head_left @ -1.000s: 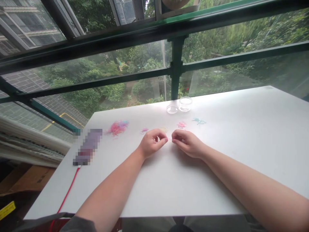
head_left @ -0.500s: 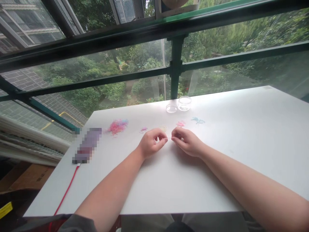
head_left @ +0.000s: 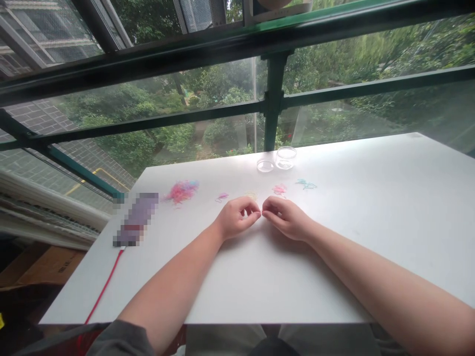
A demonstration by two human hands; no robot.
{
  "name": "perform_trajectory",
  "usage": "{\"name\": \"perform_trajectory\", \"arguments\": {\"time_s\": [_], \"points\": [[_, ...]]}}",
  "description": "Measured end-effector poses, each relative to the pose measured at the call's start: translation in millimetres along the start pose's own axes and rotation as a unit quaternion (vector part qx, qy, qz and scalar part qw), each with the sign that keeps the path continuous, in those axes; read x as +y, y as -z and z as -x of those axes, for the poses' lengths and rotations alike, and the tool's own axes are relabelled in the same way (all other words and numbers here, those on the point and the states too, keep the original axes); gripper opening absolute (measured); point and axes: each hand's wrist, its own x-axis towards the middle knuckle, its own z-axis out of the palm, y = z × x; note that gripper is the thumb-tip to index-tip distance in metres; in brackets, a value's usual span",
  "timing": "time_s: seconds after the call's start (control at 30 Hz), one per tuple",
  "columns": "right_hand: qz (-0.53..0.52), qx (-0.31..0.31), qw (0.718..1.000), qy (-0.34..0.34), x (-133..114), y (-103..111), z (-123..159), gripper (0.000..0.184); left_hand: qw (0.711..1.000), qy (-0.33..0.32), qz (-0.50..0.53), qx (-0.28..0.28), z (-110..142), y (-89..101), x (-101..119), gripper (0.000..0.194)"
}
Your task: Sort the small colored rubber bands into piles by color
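My left hand (head_left: pixel 236 217) and my right hand (head_left: pixel 285 217) rest on the white table (head_left: pixel 334 237) with their fingertips pinched and touching each other. What they pinch is too small to make out. Just beyond them lie small heaps of thin coloured bands: a yellow one (head_left: pixel 251 196), a pink one (head_left: pixel 279 190), a teal one (head_left: pixel 306 185) and a small pink-purple one (head_left: pixel 222 197). A larger mixed pink heap (head_left: pixel 181 190) lies further left.
A clear round jar (head_left: pixel 285 157) and its clear lid (head_left: pixel 265 165) stand at the table's far edge, next to the glass railing. A blurred purple object (head_left: pixel 135 220) with a red cable (head_left: pixel 102 291) lies at the left edge.
My fingertips have come together; a short gap with a thin band stretched between them has closed. Both hands sit slightly further from me.
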Motion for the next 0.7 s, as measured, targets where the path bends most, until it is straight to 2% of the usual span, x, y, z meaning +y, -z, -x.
{"name": "perform_trajectory", "arguments": {"time_s": [0.13,0.3,0.7], "points": [[-0.015,-0.006,1.000,-0.015,0.5,-0.1,-0.1,0.008,0.999,0.032,0.013,-0.030,1.2,1.3,-0.4,0.013],[-0.011,-0.025,0.999,-0.022,-0.6,-0.9,-0.3,0.013,0.999,0.019,0.018,-0.032,1.5,0.4,-0.7,0.020],[-0.033,-0.005,0.999,-0.032,0.7,1.4,-1.4,0.008,0.997,0.003,0.031,0.067,-3.6,0.0,-5.8,0.013]]}}
